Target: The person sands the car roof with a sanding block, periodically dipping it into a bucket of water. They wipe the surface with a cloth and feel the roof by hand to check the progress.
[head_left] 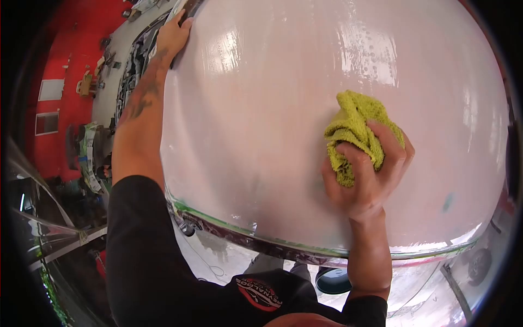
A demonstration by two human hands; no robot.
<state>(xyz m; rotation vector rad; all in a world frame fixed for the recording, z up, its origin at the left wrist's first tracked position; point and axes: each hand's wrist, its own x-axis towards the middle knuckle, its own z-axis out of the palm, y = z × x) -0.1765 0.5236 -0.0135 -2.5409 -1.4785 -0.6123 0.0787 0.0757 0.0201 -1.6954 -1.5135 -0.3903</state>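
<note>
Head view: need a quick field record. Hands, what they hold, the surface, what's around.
surface: glossy pale pink curved panel, glare patches near the top
right hand: shut on crumpled yellow-green terry cloth, held against the panel
left hand: at the panel's far edge, fingers hooked over it
near edge: thin green strip along the rim
below panel: round blue object, partly hidden
background left: red wall, clutter beside it
</note>
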